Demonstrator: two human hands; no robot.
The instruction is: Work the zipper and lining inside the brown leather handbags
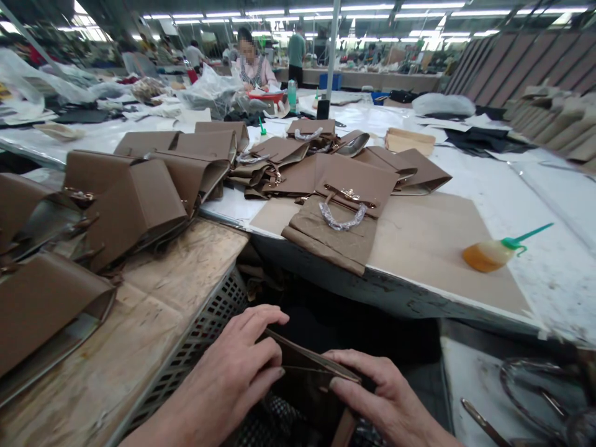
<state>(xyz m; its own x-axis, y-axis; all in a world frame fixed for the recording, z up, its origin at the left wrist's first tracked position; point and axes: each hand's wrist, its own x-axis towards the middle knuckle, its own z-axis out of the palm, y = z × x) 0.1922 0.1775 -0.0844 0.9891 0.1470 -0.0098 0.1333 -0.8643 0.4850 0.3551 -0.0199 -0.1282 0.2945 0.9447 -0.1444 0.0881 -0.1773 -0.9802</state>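
Low in the middle of the head view, a brown handbag piece (307,359) lies between my hands, its layered edge running slantwise. My right hand (379,388) pinches the right end of that edge between thumb and fingers. At the left end, my left hand (244,357) is closed with curled fingers, its thumb and fingertips at the edge. A narrow brown strap (345,427) hangs below my right hand. The lower part of the piece is dark and partly hidden. Ahead on the table lies a brown handbag (358,183) with a plastic-wrapped handle (342,220).
Several brown bags (135,202) crowd the wooden board (186,279) at left, above a grey plastic crate (205,335). A glue bottle (488,256) with a green nozzle lies tilted on cardboard (428,242). Dark wrapped handles (526,379) sit at lower right. A person (254,68) sits across the table.
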